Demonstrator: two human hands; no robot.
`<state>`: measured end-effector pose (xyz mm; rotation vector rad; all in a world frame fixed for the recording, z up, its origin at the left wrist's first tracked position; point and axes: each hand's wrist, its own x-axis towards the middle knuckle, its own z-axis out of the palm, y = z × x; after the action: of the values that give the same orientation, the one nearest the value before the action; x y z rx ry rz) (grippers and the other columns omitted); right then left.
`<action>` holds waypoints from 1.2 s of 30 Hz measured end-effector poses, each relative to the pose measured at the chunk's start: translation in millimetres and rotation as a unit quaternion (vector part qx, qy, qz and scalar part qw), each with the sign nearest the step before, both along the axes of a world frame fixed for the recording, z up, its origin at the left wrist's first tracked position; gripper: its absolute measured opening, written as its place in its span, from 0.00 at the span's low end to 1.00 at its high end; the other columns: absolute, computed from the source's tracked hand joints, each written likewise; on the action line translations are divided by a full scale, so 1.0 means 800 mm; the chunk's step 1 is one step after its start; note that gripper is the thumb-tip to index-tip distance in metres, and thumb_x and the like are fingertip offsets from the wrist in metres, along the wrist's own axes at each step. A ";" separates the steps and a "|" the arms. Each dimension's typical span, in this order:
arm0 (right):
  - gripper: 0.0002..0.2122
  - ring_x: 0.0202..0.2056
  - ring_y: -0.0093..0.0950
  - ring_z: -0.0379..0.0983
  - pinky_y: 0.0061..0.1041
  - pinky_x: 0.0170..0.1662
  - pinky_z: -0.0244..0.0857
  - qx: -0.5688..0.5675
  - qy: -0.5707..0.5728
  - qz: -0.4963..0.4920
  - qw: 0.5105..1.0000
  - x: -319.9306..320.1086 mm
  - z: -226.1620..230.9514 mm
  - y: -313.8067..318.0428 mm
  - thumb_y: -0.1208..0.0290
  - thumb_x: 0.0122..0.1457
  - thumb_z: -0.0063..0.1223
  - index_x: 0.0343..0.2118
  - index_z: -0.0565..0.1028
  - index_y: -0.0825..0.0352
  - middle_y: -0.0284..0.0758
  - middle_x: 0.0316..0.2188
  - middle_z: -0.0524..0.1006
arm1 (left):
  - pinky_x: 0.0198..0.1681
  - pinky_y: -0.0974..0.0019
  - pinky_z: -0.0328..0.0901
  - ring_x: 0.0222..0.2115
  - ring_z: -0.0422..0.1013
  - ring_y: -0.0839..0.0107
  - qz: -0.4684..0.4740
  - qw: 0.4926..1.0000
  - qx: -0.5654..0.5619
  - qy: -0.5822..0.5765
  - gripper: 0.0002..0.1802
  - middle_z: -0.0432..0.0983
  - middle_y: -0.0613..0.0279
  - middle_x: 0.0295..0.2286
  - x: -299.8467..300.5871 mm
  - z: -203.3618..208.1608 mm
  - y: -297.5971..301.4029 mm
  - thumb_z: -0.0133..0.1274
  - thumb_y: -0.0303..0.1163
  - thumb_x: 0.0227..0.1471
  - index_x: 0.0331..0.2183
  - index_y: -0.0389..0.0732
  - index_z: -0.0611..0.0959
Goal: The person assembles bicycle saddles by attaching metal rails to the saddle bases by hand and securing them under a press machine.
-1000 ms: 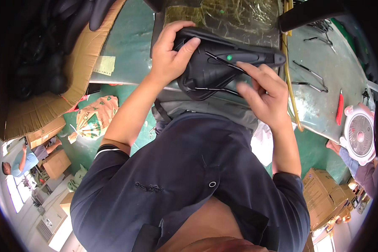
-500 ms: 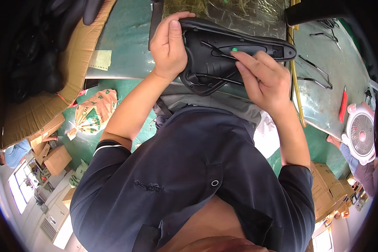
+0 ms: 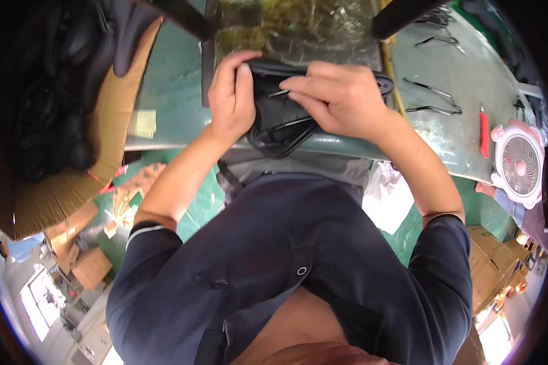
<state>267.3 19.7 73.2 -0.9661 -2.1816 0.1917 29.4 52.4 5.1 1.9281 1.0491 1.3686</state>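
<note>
A black bicycle saddle [image 3: 273, 115] lies underside up near the front edge of the table, its wide end to the left and its narrow nose to the right. My left hand [image 3: 232, 97] is wrapped round the wide end, thumb along the rim. Over the saddle's middle, my right hand [image 3: 344, 100] has its thumb and fingertips pinched on a black metal saddle rail [image 3: 278, 93]. Another length of the rail [image 3: 289, 124] shows on the side closer to me. My right hand hides much of the saddle's nose half.
Bent black saddle rails [image 3: 435, 109] and a red-handled tool [image 3: 484, 132] lie on the green table at right. A pink and white fan [image 3: 519, 164] stands beyond. At left, a cardboard box [image 3: 119, 103] holds black saddles. Behind the work stands a dark, film-covered surface [image 3: 298, 36].
My right hand has shifted left along the saddle, and its back now covers the green dot. The view has tilted, so the saddle and both hands appear lower and further left.
</note>
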 end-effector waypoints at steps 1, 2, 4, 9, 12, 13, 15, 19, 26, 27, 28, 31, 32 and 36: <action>0.09 0.26 0.32 0.79 0.32 0.28 0.73 0.010 -0.006 0.011 1.000 0.006 0.001 0.005 0.69 0.52 0.70 0.38 0.87 0.54 0.27 0.25 0.75 | 0.50 0.60 0.72 0.44 0.79 0.55 -0.006 1.000 0.014 -0.007 0.15 0.83 0.49 0.45 0.000 0.012 0.000 0.55 0.33 0.69 0.52 0.35 0.83; 0.13 0.33 0.34 0.81 0.35 0.34 0.75 -0.008 -0.027 0.012 1.000 0.016 0.008 0.009 0.68 0.52 0.71 0.42 0.87 0.55 0.29 0.31 0.79 | 0.49 0.57 0.72 0.45 0.77 0.52 -0.019 0.992 0.111 0.051 0.22 0.81 0.46 0.47 0.000 0.025 -0.002 0.62 0.36 0.64 0.55 0.36 0.80; 0.15 0.37 0.37 0.81 0.37 0.37 0.75 0.104 -0.040 -0.063 0.992 0.025 0.033 0.031 0.67 0.53 0.70 0.45 0.86 0.55 0.30 0.36 0.80 | 0.51 0.54 0.71 0.48 0.75 0.46 0.002 0.971 0.197 0.135 0.36 0.77 0.43 0.49 -0.008 0.027 -0.003 0.72 0.38 0.54 0.59 0.36 0.75; 0.25 0.47 0.48 0.80 0.43 0.47 0.78 -0.040 0.067 -0.284 0.956 -0.016 0.000 -0.007 0.58 0.54 0.70 0.52 0.81 0.67 0.42 0.49 0.80 | 0.50 0.45 0.68 0.44 0.72 0.46 0.130 0.961 0.092 0.228 0.36 0.75 0.43 0.44 0.024 0.038 -0.035 0.75 0.41 0.49 0.55 0.40 0.78; 0.25 0.43 0.47 0.82 0.42 0.45 0.79 -0.034 0.056 -0.287 0.956 -0.023 -0.022 0.003 0.63 0.53 0.67 0.52 0.80 0.70 0.46 0.47 0.81 | 0.53 0.49 0.69 0.49 0.73 0.43 0.109 0.963 0.120 0.214 0.17 0.76 0.40 0.50 0.046 0.049 -0.009 0.71 0.35 0.53 0.41 0.36 0.85; 0.24 0.41 0.45 0.82 0.41 0.43 0.80 -0.018 0.059 -0.294 0.954 -0.022 -0.025 0.015 0.65 0.52 0.66 0.52 0.80 0.70 0.45 0.45 0.81 | 0.53 0.50 0.70 0.50 0.74 0.42 0.098 0.959 0.167 0.209 0.13 0.77 0.39 0.51 0.052 0.047 0.009 0.70 0.34 0.53 0.35 0.34 0.86; 0.23 0.37 0.43 0.83 0.40 0.39 0.80 0.008 0.056 -0.311 0.949 -0.020 -0.031 0.043 0.68 0.50 0.64 0.52 0.81 0.68 0.43 0.42 0.81 | 0.49 0.51 0.73 0.44 0.78 0.43 0.089 0.968 0.161 0.172 0.15 0.81 0.42 0.47 0.065 0.043 0.045 0.66 0.32 0.56 0.25 0.32 0.83; 0.20 0.40 0.43 0.84 0.37 0.40 0.80 0.042 0.076 -0.339 0.937 -0.018 -0.038 0.089 0.66 0.56 0.64 0.53 0.82 0.60 0.39 0.48 0.83 | 0.46 0.51 0.73 0.43 0.79 0.46 0.128 0.954 0.206 0.175 0.14 0.82 0.47 0.47 0.074 0.033 0.097 0.65 0.33 0.57 0.26 0.33 0.83; 0.32 0.47 0.49 0.81 0.42 0.48 0.78 0.057 0.116 -0.317 0.940 -0.020 -0.041 0.081 0.55 0.58 0.68 0.59 0.74 0.74 0.51 0.52 0.80 | 0.53 0.49 0.71 0.48 0.77 0.46 0.123 0.964 0.176 0.155 0.12 0.81 0.47 0.50 0.067 0.024 0.083 0.67 0.34 0.54 0.36 0.39 0.82; 0.34 0.51 0.52 0.79 0.44 0.53 0.75 0.059 0.112 -0.312 0.942 -0.019 -0.043 0.079 0.53 0.59 0.68 0.60 0.72 0.76 0.54 0.54 0.79 | 0.53 0.49 0.71 0.48 0.77 0.46 0.129 0.963 0.176 0.155 0.12 0.81 0.47 0.50 0.069 0.025 0.079 0.67 0.34 0.54 0.36 0.39 0.82; 0.37 0.55 0.54 0.77 0.45 0.58 0.73 0.060 0.109 -0.306 0.944 -0.019 -0.043 0.077 0.52 0.60 0.67 0.62 0.70 0.78 0.57 0.55 0.78 | 0.54 0.49 0.70 0.49 0.76 0.46 0.140 0.961 0.196 0.133 0.15 0.79 0.46 0.51 0.073 0.026 0.075 0.68 0.34 0.54 0.40 0.39 0.82; 0.38 0.59 0.56 0.73 0.47 0.63 0.68 0.037 0.162 -0.278 0.946 -0.014 -0.032 0.076 0.51 0.61 0.66 0.63 0.70 0.78 0.59 0.58 0.76 | 0.55 0.48 0.70 0.51 0.75 0.45 0.140 0.970 0.190 0.059 0.25 0.76 0.43 0.53 0.066 0.035 0.074 0.70 0.36 0.51 0.47 0.38 0.80; 0.38 0.60 0.57 0.72 0.47 0.64 0.67 0.001 0.167 -0.280 0.946 -0.010 -0.029 0.075 0.50 0.61 0.66 0.63 0.69 0.79 0.60 0.58 0.75 | 0.55 0.48 0.71 0.52 0.75 0.45 0.133 0.971 0.163 0.113 0.25 0.76 0.44 0.53 0.067 0.040 0.075 0.70 0.37 0.50 0.48 0.39 0.80; 0.27 0.62 0.53 0.72 0.43 0.66 0.66 -0.105 0.211 -0.235 0.943 0.013 -0.013 0.053 0.71 0.59 0.56 0.63 0.72 0.74 0.53 0.61 0.76 | 0.52 0.52 0.74 0.47 0.80 0.47 0.114 0.976 -0.001 0.184 0.26 0.83 0.50 0.47 0.061 0.063 0.074 0.64 0.36 0.48 0.50 0.42 0.83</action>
<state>278.1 62.0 62.6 -1.3930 -1.5144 0.3704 78.1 111.3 55.4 2.1652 1.4848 1.1443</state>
